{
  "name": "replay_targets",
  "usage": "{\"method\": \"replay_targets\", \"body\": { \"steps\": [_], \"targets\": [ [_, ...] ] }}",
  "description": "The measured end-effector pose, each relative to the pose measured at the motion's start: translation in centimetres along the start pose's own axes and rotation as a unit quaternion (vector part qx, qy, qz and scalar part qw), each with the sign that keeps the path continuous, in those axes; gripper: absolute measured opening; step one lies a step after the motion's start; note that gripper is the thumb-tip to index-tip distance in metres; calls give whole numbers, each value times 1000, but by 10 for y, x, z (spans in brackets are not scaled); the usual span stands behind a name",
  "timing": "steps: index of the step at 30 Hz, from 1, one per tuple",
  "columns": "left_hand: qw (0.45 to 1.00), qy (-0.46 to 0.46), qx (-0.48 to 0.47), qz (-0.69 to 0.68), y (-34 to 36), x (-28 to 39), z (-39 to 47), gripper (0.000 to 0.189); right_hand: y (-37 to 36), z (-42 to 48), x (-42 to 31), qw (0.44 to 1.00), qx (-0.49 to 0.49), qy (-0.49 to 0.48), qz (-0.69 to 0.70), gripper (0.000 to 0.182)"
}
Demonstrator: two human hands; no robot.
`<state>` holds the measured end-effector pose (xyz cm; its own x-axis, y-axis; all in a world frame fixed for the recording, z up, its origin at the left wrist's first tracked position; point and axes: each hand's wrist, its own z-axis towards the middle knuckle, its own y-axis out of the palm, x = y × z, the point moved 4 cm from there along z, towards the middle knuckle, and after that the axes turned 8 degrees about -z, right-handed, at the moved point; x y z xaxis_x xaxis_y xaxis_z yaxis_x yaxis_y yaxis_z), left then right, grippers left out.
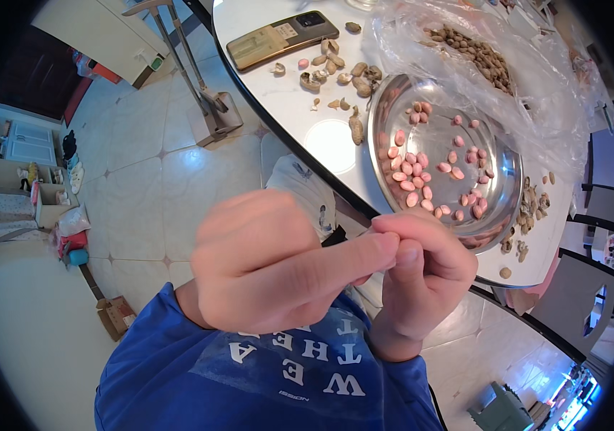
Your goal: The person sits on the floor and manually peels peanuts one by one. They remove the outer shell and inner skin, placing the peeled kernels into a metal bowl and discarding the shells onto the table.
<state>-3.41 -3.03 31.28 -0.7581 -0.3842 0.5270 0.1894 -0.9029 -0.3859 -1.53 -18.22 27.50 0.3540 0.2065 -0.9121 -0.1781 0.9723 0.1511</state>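
Note:
Close in front of the blue shirt, my left hand point(269, 264) and my right hand point(431, 264) meet at the tips of thumbs and fingers. The fingers hide whatever may be pinched between them. Just beyond my right hand, a round stainless steel dish point(433, 153) sits on the white table, with many pink shelled peanut kernels point(412, 200) scattered inside. Unshelled peanuts point(474, 54) fill part of a clear plastic bag point(549, 113) that overlaps the dish's far right rim. Peanut shells point(309, 82) lie left of the dish, beside a whole-looking peanut point(356, 126).
A smartphone point(285, 40) lies near the table's far left edge. More shell pieces point(528, 210) are right of the dish. The table's dark edge point(307, 161) runs beyond my left hand. A long-handled dustpan point(215, 118) stands on the tiled floor; a grey chair point(573, 296) is at right.

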Motion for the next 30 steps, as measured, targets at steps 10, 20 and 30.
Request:
{"method": "replay_targets", "body": {
  "steps": [10, 20, 30],
  "targets": [
    [998, 55, 16, 13, 1, -1, -5, 46, 2, -3, 0, 999, 20, -26, -12, 17],
    [996, 82, 38, 20, 3, -2, -6, 36, 4, -7, 2, 999, 43, -7, 6, 17],
    [998, 56, 38, 13, 5, -3, -6, 45, 3, -5, 1, 999, 43, -20, -5, 17]
  ]
}}
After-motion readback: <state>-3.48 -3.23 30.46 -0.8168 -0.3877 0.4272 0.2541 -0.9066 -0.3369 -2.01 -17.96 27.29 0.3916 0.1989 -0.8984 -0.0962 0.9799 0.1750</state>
